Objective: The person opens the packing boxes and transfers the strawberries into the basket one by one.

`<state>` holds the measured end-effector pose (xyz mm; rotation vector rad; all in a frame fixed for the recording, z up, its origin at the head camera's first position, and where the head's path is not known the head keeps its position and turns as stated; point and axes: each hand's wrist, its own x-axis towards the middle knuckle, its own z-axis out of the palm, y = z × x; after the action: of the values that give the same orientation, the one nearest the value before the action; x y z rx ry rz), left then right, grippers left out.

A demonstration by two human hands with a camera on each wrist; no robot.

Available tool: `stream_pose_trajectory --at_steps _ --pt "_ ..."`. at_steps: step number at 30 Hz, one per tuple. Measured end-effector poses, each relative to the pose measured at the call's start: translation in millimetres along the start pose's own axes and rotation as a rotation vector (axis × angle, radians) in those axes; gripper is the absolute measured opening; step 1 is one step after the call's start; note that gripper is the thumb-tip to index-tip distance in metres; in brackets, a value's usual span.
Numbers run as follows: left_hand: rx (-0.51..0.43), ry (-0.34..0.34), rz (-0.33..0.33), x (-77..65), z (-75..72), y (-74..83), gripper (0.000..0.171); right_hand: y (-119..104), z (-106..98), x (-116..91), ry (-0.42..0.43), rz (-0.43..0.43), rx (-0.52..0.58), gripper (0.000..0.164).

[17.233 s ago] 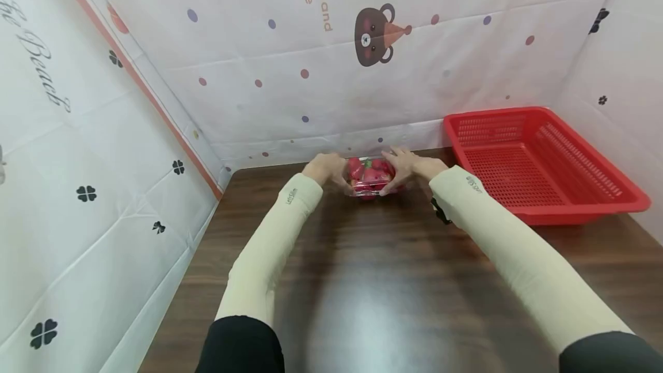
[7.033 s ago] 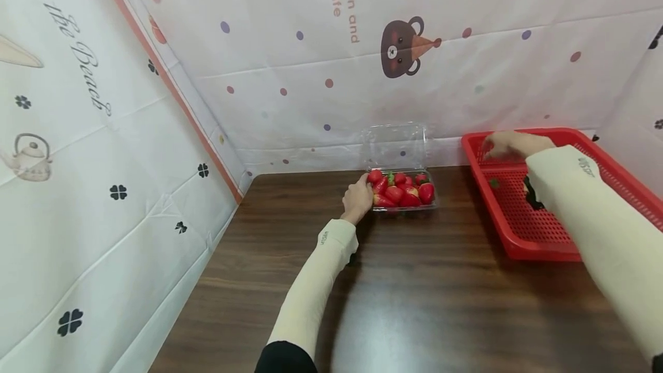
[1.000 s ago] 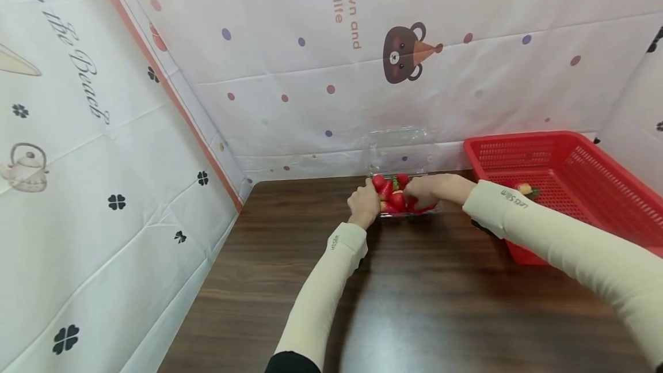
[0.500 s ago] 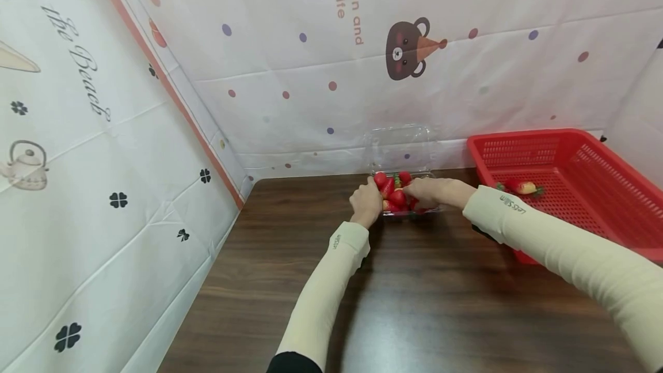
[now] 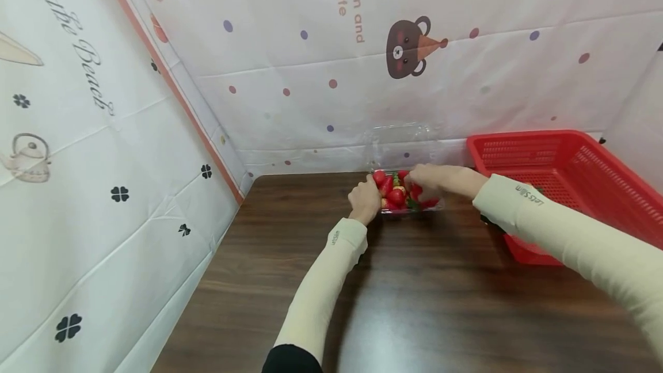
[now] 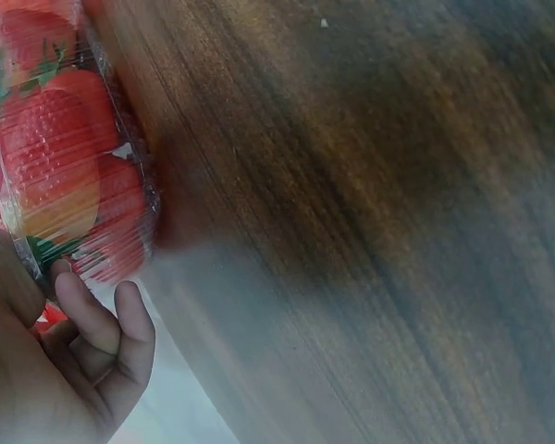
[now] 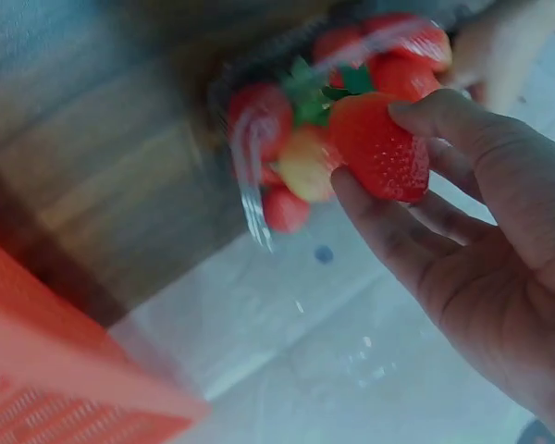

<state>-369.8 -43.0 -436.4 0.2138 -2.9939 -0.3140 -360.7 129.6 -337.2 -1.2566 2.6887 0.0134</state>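
A clear plastic box of strawberries (image 5: 396, 196) stands at the back of the table, its transparent lid (image 5: 401, 141) raised against the wall cloth. My left hand (image 5: 365, 199) grips the box's left edge; in the left wrist view its fingers (image 6: 134, 324) curl by the box's clear side wall. Over the right part of the box, my right hand (image 5: 430, 180) pinches one red strawberry (image 7: 379, 148) between thumb and fingers, as the right wrist view shows. That strawberry is just above or against the others; I cannot tell which.
A red plastic basket (image 5: 611, 189) stands to the right of the box. Inside it, a green leaf tip (image 5: 539, 190) shows past my right sleeve. The dark wooden table (image 5: 440, 304) is bounded by printed white cloth (image 5: 290, 120) behind and at the sides.
Since the oldest frame the lid has been opened and strawberries have appeared in the basket. Over the last second my right hand rose slightly at the box; my left hand stayed on its edge.
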Motion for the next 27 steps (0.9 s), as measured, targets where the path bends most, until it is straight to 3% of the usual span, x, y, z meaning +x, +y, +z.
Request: stream_pose_trajectory --at_steps 7,15,20,27 --pt "-0.007 -0.025 -0.018 6.2 2.2 -7.8 0.035 1 -34 -6 -0.008 0.03 0.015 0.028" --pt "-0.017 -0.028 -0.03 15.0 0.8 -13.1 0.035 22 -61 -10 0.105 0.022 0.007 0.022" --pt "-0.046 -0.022 -0.032 15.9 -2.7 -19.7 0.036 36 -73 -13 0.134 0.037 0.018 0.023" --pt "-0.058 -0.019 -0.044 18.7 -6.0 -27.2 0.037 51 -97 -26 0.135 0.136 -0.02 0.033"
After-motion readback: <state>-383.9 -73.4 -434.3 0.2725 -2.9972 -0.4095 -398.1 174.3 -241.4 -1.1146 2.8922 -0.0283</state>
